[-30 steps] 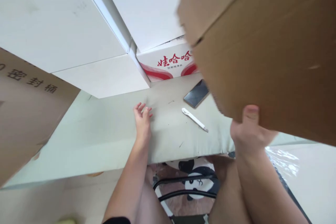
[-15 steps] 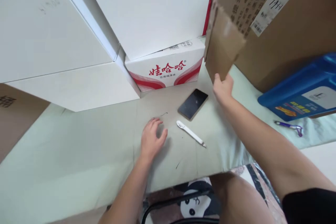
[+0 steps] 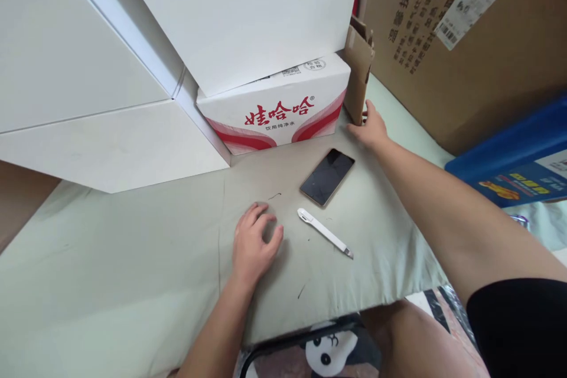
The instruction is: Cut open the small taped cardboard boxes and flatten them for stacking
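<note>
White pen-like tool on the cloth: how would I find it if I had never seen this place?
Start at the white box with red lettering and come nearer across the pale green cloth, past the dark phone. The white pen-like tool lies flat just right of the left hand, untouched. It alone is thin, white and metal-tipped.

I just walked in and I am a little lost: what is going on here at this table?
A person sits at a pale green covered table. The right hand reaches forward and touches the foot of a narrow brown cardboard piece standing beside a white carton with red print; whether it grips cannot be told. The left hand rests empty on the table, near a slim white cutter. A black smartphone lies between the hands.
</note>
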Demonstrator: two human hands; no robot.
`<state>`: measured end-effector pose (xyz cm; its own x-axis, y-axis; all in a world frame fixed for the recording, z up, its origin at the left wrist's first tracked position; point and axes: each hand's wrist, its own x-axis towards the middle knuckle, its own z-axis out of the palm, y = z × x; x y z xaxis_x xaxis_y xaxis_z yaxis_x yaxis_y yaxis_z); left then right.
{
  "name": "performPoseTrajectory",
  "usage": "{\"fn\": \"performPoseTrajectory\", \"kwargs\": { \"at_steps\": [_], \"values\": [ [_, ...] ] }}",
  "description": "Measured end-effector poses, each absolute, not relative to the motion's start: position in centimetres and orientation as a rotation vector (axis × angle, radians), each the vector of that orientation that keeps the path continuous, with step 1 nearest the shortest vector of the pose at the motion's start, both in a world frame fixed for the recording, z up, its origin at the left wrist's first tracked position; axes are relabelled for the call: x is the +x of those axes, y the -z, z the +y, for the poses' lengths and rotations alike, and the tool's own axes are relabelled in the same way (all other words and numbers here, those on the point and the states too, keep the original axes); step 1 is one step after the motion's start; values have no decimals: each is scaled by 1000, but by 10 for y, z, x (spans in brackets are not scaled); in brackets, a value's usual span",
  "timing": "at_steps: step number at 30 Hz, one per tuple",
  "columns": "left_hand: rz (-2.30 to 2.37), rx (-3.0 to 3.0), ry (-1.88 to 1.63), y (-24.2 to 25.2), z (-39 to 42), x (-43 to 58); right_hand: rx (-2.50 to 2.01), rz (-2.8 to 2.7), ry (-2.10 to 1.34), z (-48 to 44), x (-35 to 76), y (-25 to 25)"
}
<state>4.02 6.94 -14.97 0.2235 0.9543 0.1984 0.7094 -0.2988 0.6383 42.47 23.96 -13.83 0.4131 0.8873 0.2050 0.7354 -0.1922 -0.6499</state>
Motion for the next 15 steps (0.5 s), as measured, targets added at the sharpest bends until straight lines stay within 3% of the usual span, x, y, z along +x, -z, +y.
{"fn": "performPoseTrajectory", "kwargs": {
  "at_steps": [8,15],
  "values": [
    [1482,1789,-953,128,57,30,-2076,-1397,-263,148,414,131],
    [1511,1658,-979,96,24,-5,-1774,-1722,-111,86,332,83]
  ]
}}
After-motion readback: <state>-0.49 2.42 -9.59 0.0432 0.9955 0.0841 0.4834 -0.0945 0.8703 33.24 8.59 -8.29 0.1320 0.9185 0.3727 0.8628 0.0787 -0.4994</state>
